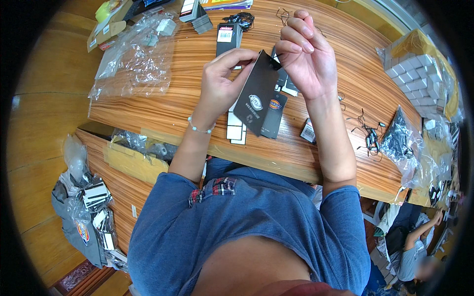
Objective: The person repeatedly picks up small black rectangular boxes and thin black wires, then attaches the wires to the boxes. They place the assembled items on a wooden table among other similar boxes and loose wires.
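Note:
My left hand (224, 81) pinches a black hang tag (256, 93) by its upper part, between thumb and fingers. The tag hangs tilted over the front of the table, with pale print on its face. At its top corner sits a small black string fastener (274, 62). Close beside that corner, my right hand (308, 59) is raised with its fingers curled together; what they pinch, if anything, cannot be made out. Under the held tag lie another dark hang tag (274, 116) with a coloured emblem and white label cards (236, 129).
Behind my hands stand a stack of tags (227, 42) and a bundle of black strings (242, 20). Loose strings (370, 133) and a bag of black strings (397, 138) lie right. A wrapped block of small boxes (417, 74) stands far right; clear plastic (143, 54) lies left.

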Demonstrator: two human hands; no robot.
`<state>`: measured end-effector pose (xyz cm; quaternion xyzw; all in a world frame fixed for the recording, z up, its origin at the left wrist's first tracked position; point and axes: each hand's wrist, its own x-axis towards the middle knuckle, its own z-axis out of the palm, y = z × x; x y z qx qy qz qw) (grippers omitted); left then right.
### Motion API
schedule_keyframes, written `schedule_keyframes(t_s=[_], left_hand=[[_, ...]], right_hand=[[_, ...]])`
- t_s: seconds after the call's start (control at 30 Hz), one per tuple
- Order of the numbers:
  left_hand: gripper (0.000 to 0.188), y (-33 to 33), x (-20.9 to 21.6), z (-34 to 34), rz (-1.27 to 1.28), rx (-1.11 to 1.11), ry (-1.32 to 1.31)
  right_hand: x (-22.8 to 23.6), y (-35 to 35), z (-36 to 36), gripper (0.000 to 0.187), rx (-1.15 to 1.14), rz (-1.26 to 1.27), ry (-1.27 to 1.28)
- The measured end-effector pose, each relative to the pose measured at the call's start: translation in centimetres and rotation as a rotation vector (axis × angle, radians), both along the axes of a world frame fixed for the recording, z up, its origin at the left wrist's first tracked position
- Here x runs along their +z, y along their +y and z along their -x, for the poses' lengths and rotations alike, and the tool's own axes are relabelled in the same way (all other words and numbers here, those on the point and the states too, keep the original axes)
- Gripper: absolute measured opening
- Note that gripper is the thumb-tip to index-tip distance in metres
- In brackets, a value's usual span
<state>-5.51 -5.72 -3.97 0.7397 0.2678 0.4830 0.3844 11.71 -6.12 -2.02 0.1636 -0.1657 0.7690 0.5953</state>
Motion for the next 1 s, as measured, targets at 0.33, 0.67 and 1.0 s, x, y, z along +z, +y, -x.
schedule_keyframes(t_s=[0.33,0.67,1.0], left_hand=[[0.021,-0.1,0.4,-0.5,-0.147,0.135,-0.004],[0.018,-0.2,4.0,0.6,-0.253,0.171,0.18],[0.014,-0.4,4.3,0.8,-0.411,0.341,0.11]], right_hand=[[0.1,0.1,-0.2,0.017,-0.077,0.026,-0.109],[0.6,-0.3,-0.1,0.023,-0.771,-0.141,-1.106],[0.1,0.0,0.5,0.019,-0.954,-0.098,-1.206]])
